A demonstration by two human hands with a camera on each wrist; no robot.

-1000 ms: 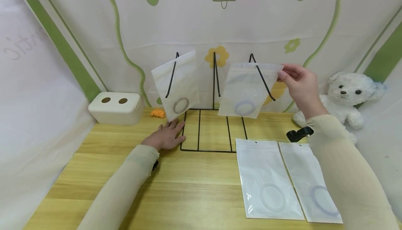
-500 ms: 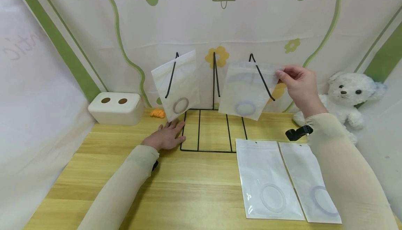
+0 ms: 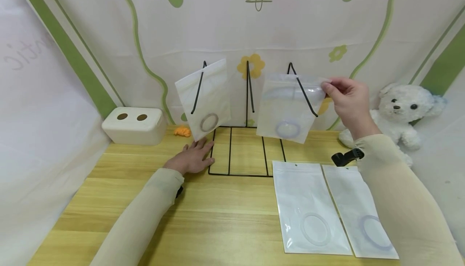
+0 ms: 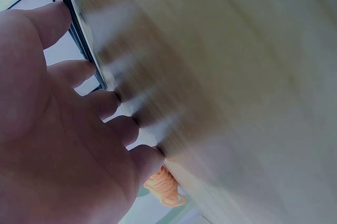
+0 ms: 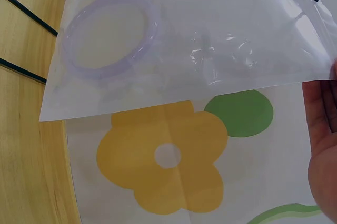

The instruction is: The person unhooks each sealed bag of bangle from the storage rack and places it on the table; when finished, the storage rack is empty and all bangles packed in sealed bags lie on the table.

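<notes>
My right hand (image 3: 349,103) pinches the top right corner of a translucent zip bag (image 3: 285,106) with a pale purple ring (image 3: 288,129) inside. The right prong (image 3: 306,94) of a black wire rack (image 3: 239,174) crosses the bag's upper part, and the bag's lower edge hangs over the rack's base. In the right wrist view the ring (image 5: 110,37) shows through the plastic. My left hand (image 3: 192,157) lies palm down on the table by the rack's left front, fingers spread. Another zip bag (image 3: 203,96) with a brownish ring (image 3: 209,122) hangs tilted on the left prong (image 3: 197,92).
Two larger white bags (image 3: 308,193) with rings lie side by side on the table at right. A white box (image 3: 134,124) with two holes and an orange bundle (image 3: 182,131) stand back left. A white teddy bear (image 3: 403,108) sits at right. The rack's middle prong (image 3: 250,88) stands between the hanging bags.
The purple-ring bag's lower edge has swung a little to the right, and my right hand has shifted slightly. My left hand and the left bag stay put.
</notes>
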